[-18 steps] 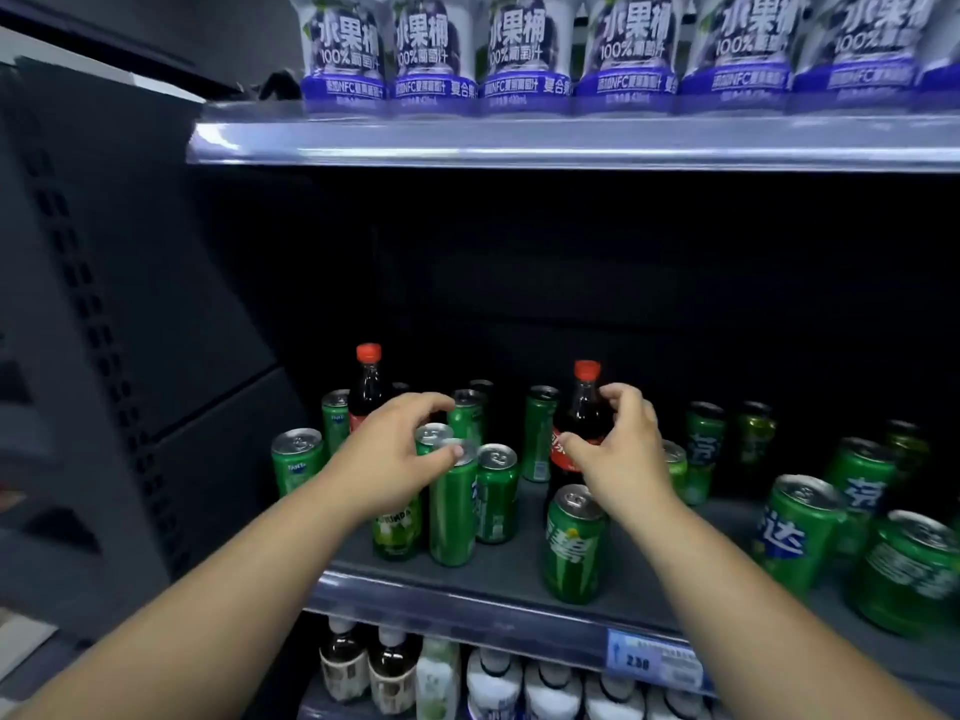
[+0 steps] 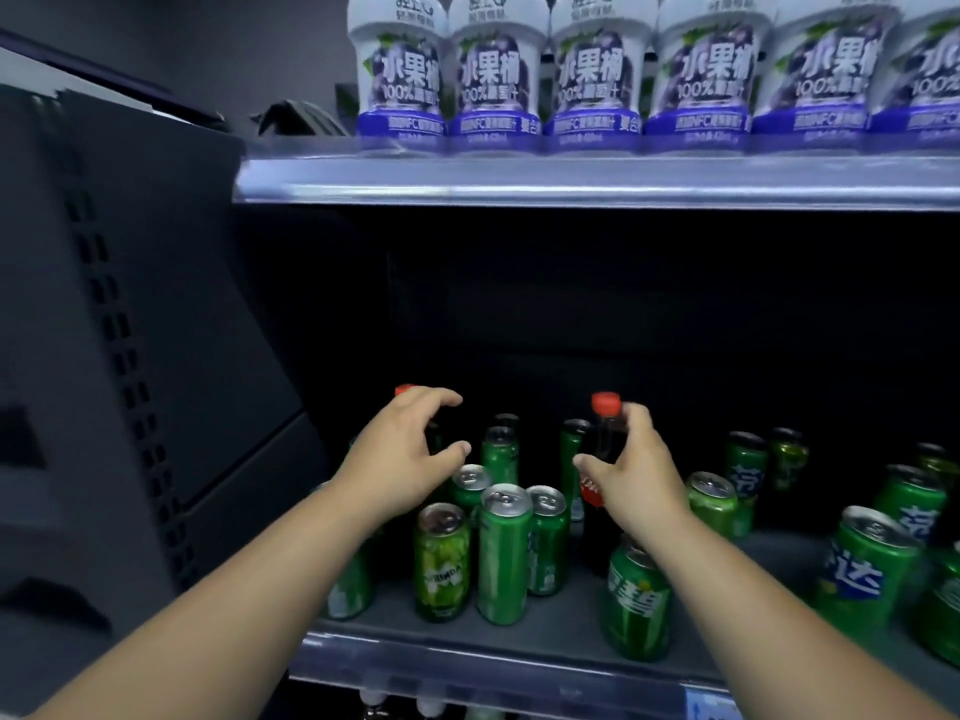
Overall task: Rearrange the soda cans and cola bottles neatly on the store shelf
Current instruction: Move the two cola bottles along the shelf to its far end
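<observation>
Upright green cans [image 2: 505,553], two red-capped cola bottles [image 2: 609,440]

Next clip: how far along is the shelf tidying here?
Early. Done: nothing obvious; the green cans stand in loose, uneven clusters on the shelf. In hand: the right hand grips one cola bottle; the left hand reaches by the other bottle. Left: lining up everything.

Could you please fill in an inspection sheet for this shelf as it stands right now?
Surface: dark shelf, stock unevenly spaced.
Job's things: green cans in loose clusters; left cola bottle and right cola bottle stand among them.
Clutter: nothing seen.
Hands: left hand curled by the left cola bottle, grip unclear; right hand grips the right cola bottle.
Cables: nothing seen.
Surroundings: juice bottles on the upper shelf; perforated side panel at left.
</observation>
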Demonstrator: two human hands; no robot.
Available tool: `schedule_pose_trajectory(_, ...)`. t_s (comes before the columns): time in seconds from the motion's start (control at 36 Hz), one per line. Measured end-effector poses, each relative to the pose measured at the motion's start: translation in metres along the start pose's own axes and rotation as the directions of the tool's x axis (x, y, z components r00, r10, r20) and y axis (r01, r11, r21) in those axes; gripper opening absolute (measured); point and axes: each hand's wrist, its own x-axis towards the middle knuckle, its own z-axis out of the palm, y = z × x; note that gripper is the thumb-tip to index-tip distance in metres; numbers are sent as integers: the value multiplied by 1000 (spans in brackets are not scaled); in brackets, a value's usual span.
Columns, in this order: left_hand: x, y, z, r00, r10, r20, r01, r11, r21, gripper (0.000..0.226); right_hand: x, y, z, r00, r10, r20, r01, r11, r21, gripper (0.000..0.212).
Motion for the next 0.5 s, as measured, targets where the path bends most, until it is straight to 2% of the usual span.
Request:
schedule_pose_trajectory(0.11,5,-14,-4,987,-29,-161,28,1000,-11,50,-1,-21,12,993,-104,-47,104,995,-7,63)
schedule_pose_trajectory(0.17,7,-18,-5,965,-70,-254,76,997,15,52,-1,-30,16,987,-147,-57,148,989,10,65)
schedule_pose_trajectory(0.22,9,-20,-6,950,-142,-279,148,989,0,62,-2,-37,20,983,-169,-73,172,985,24,67)
schedule_pose_trajectory(0.31,13,-28,-2,947,-267,-177,259,963,-69,86,-2,-41,24,981,-167,-97,173,983,57,69)
schedule_pose_trajectory(0.36,16,-34,4,939,-336,-78,327,939,-112,93,-2,-40,26,981,-159,-108,168,983,76,69)
schedule_pose_trajectory(0.42,17,-40,10,930,-368,-4,365,924,-116,82,-3,-38,29,983,-145,-113,155,984,92,70)
schedule_pose_trajectory(0.5,20,-45,14,924,-381,26,381,914,-136,61,-4,-34,32,986,-127,-110,139,985,103,72)
